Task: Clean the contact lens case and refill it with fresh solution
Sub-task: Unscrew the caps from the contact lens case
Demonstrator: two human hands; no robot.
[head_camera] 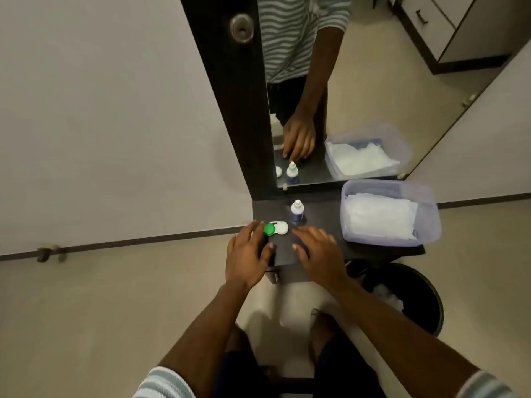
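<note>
Head view, looking down on a small dark surface (pixel 321 216) set below a mirror (pixel 339 90).

Left hand (pixel 248 258): fingers straight and loosely spread, holding nothing; its fingertips (pixel 254 225) reach the left end of the contact lens case (pixel 276 228), though actual contact cannot be confirmed.

The case is a single unit carrying two caps, one green cap (pixel 269 229) on the left and one white cap (pixel 281 227) on the right, both in place. It lies flat near the left front corner of the surface, its long axis running left to right, across the line of the forearms.

One solution bottle (pixel 297 211) stands upright just behind and to the right of the case, apart from it.

Right hand (pixel 317 251): likewise spread and relaxed, gripping nothing, placed to the right of the case and just in front of the bottle.

One clear plastic container (pixel 390 211) holding white tissues occupies the right end of the surface. One dark bin (pixel 408 297) stands on the floor below it.

Judgement: the case lies ahead of the hands and between them, nearer the left hand. The left hand is thus best placed to steady the green end while the right takes a cap or the bottle. Neither cleaning nor refilling appears begun.
</note>
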